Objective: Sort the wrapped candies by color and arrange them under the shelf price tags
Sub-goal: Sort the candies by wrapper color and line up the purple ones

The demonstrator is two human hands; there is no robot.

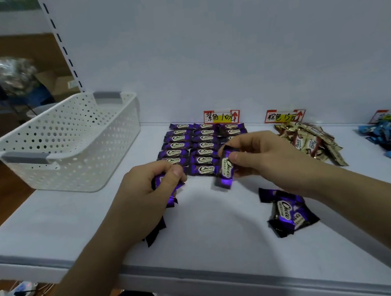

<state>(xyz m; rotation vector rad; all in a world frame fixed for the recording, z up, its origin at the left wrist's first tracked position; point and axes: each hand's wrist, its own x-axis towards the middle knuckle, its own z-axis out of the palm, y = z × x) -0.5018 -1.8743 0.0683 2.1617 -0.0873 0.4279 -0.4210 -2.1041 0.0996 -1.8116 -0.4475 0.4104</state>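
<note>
While purple candy rows [189, 148] lie just beyond, both hands pinch purple candies: left [146, 188], right [257, 156].

place: shop | evidence: white shelf [53, 221] with handwritten price tags [222, 117], slotted upright [60, 41]

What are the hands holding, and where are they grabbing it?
The left hand pinches a purple candy around its middle, thumb on top. The right hand pinches a second purple candy near its upper end; it hangs down.
</note>
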